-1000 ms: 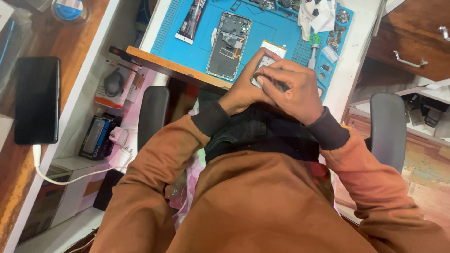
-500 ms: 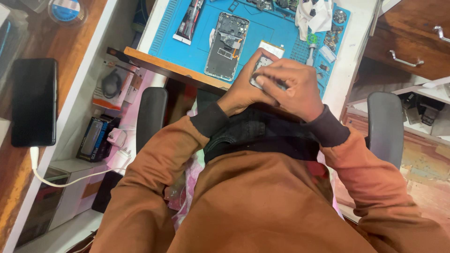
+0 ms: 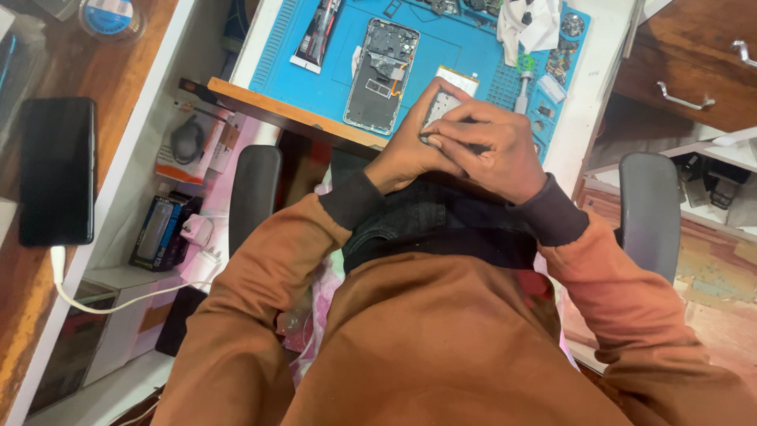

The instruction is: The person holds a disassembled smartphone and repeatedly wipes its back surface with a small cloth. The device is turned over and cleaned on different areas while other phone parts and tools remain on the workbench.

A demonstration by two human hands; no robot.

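Cluttered repair bench, blue work mat (image 3: 315, 75) on top; opened phone chassis (image 3: 382, 75) lying flat mid-mat, back cover off, board and flex exposed; tube of adhesive or similar (image 3: 318, 35) at mat's upper left; white cloth (image 3: 530, 20), loose screws and small parts along the upper right edge; small screwdriver (image 3: 522, 93) just beside the hands. Left hand (image 3: 410, 146) and right hand (image 3: 493, 146) pressed together at mat's near edge, both clenched round a small pale flat part (image 3: 445, 106); fingers curled over it, thumbs on top; most of the part hidden, so can't tell exactly what it is, maybe a battery or module. Off-mat: dark phone (image 3: 57, 170) on the wooden desk at left, white cable (image 3: 102, 304) plugged in; boxes on the shelf below; chair armrests either side. Progress, judging by layout: teardown done, chassis stripped and parked; part in hand under work; reassembly apparently not begun, screws loose on mat, no cover on chassis.
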